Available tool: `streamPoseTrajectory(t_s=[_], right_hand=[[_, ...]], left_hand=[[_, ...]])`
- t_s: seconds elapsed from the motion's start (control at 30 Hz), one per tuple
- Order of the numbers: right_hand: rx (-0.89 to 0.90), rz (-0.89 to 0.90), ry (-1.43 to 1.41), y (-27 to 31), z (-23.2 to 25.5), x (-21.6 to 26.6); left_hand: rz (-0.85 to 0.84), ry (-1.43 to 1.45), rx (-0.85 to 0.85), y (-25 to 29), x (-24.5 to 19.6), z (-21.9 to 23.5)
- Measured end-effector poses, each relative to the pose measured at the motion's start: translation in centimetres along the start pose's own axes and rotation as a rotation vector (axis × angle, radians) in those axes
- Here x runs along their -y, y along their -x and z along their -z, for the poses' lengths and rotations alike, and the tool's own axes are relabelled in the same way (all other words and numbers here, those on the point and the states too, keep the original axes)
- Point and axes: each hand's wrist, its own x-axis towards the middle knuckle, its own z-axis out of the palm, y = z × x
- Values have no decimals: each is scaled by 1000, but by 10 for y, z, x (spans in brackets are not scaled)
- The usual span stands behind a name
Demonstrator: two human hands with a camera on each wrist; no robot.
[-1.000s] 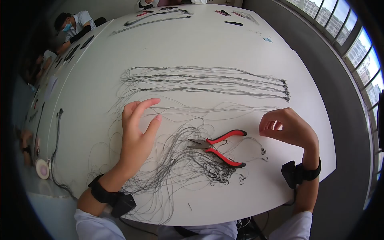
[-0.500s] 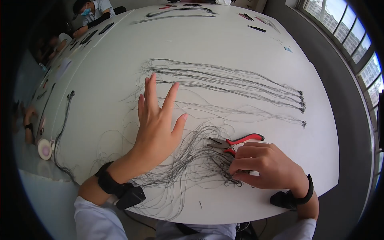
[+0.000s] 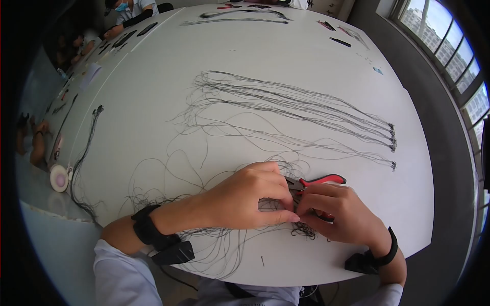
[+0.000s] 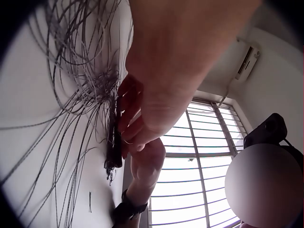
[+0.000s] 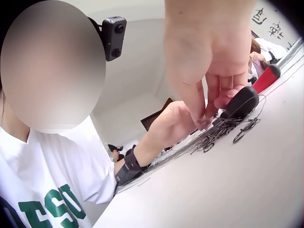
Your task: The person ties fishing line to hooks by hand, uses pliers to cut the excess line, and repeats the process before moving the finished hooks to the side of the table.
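My left hand [image 3: 250,196] reaches across the tangle of dark lines [image 3: 237,245], its thumb and fingertips close to those of my right hand [image 3: 342,211]. The right fingers pinch at the hooked ends, just above the bunch of small dark hooks [image 3: 304,231]; the exact piece is too small to tell. Whether the left fingertips grip anything is unclear. Red-and-black pliers [image 3: 326,178] lie under and behind the right hand, partly hidden. In the right wrist view, both hands' fingertips meet over the hooks [image 5: 216,135], beside a black handle end [image 5: 242,103].
Several bundles of line [image 3: 301,104] stretch across the table [image 3: 153,76] beyond the hands, their knotted ends at the right. Another bundle [image 3: 92,127] and a round white spool [image 3: 58,178] are at the left. A small pin-like piece [image 3: 263,261] lies near the front edge.
My left hand has come down and right, from raised with spread fingers to beside the right hand. My right hand moved from the right side to the hooks and pliers.
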Motion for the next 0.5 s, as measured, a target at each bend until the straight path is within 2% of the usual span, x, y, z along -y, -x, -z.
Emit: streamPoseTrajectory(t_s=[0.03,0.13,0.27,0.33,0.37,0.43,0.5], right_hand=[[7,-81,-94,0,1,1],[19,-161,-144,0,3,3],[28,-201,-170,1,3,5],[-88,-204,112,4,4,8],[-87,-205,115,6,6,9],[52,-307,282,11,12,9],[55,-250,257,13,13,4]], left_hand=[[-1,0,-1,0,1,-1],[2,14,10,1,3,-2],[77,157,-24,1,2,-2],[101,196,-40,0,2,-2],[97,184,-33,0,2,-2],[88,174,-30,0,2,-2],[106,158,7,0,1,-1]])
